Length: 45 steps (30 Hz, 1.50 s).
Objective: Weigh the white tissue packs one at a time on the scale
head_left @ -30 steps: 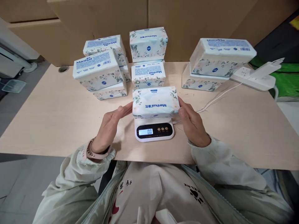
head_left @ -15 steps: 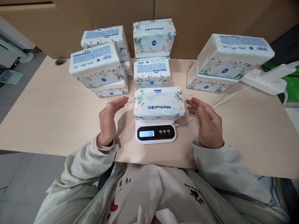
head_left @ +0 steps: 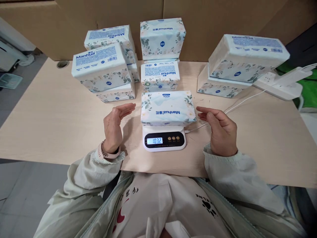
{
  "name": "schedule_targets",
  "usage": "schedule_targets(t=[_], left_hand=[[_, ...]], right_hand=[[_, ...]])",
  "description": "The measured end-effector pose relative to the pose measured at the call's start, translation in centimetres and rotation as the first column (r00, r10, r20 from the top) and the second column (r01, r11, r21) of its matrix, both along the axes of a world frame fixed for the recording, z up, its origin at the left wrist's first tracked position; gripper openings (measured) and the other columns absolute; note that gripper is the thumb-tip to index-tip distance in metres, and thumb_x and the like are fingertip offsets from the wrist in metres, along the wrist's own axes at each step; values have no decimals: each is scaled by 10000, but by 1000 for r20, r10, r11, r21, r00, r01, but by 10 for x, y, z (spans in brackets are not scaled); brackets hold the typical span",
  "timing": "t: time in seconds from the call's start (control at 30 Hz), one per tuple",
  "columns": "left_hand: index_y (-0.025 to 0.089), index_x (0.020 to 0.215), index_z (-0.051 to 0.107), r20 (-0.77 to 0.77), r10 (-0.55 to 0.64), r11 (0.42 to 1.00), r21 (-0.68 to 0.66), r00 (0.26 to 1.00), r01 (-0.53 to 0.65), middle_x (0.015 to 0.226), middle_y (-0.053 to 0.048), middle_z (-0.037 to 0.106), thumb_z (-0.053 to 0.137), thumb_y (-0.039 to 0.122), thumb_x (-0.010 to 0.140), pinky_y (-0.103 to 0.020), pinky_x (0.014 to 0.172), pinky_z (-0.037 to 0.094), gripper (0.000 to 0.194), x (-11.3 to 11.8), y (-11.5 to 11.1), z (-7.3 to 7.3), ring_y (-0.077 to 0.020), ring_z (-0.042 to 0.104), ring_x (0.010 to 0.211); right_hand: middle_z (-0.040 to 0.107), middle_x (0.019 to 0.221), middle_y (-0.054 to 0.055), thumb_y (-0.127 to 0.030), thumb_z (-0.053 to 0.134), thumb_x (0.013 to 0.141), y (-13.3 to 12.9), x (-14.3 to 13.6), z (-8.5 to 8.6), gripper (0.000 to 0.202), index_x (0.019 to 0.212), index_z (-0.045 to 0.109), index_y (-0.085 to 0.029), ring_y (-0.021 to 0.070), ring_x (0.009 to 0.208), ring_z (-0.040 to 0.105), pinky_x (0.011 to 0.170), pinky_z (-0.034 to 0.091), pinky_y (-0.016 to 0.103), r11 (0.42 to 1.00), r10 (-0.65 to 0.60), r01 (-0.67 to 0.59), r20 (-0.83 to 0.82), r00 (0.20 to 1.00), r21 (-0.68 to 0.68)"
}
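Note:
A pack of tissues (head_left: 168,107) with a floral print lies flat on a white digital scale (head_left: 164,145), covering its platform. The lit display (head_left: 155,141) appears to read 103.2. To the left of the pack, my left hand (head_left: 114,125) is held apart from it, fingers stretched out and empty. My right hand (head_left: 219,130) is on the other side, a small gap from the pack's right end. Its fingers are extended, the thumb lies alongside them, and nothing is in it. A pink watch band (head_left: 102,152) circles my left wrist.
Stacked tissue packs stand at the back left (head_left: 101,69), back middle (head_left: 160,72) and right (head_left: 245,62). A white cable (head_left: 239,104) runs from the scale toward a power strip (head_left: 279,87). Cardboard (head_left: 193,29) lines the table's rear edge, near a round cable hole (head_left: 62,64).
The scale's display has changed to a higher, three-digit reading. My right fingers have straightened slightly. The pack stays on the scale, and the whole view has shifted a little.

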<state>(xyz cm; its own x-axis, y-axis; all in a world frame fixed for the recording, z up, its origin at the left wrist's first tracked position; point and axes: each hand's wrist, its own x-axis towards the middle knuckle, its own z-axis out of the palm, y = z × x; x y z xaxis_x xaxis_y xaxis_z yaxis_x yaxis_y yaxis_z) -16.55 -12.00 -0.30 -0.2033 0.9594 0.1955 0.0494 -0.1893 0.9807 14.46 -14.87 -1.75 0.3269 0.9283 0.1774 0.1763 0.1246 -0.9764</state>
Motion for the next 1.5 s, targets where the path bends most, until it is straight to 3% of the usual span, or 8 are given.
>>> schedule_targets(t=[0.73,0.9,1.3,1.5], left_hand=[[218,1033,850,3,-9,1000,10,1000,9,1093,-86,860,478,575,1094,-455,1063,631,519,0,0,0,-273,815,1091],[223,1029,863,28,-40,999,33,999,39,1085,-79,860,488,528,1112,-450,1062,628,490,0,-1,1,-267,816,1081],[191,1022,842,-27,-19,1000,-13,999,19,1077,-121,850,513,649,1060,-494,1087,628,565,1,-2,3,-306,812,1094],[194,1020,859,10,-52,999,15,999,51,1070,-107,857,514,571,1089,-483,1064,633,516,0,-2,3,-293,816,1063]], right_hand=[[857,1157,34,-504,717,1018,-2,2,1,233,1107,846,-331,239,989,787,957,648,456,999,-7,6,30,1000,31],[867,1072,28,-499,726,1014,-3,1,2,219,978,849,-322,247,982,795,958,659,466,999,0,0,9,1000,43],[856,1074,34,-426,733,995,-2,3,2,165,1038,840,-309,236,952,788,924,661,442,999,3,-4,48,999,34],[859,1054,30,-454,751,996,-2,3,0,175,1019,851,-312,224,924,779,905,645,423,1000,0,-1,26,1000,31]])
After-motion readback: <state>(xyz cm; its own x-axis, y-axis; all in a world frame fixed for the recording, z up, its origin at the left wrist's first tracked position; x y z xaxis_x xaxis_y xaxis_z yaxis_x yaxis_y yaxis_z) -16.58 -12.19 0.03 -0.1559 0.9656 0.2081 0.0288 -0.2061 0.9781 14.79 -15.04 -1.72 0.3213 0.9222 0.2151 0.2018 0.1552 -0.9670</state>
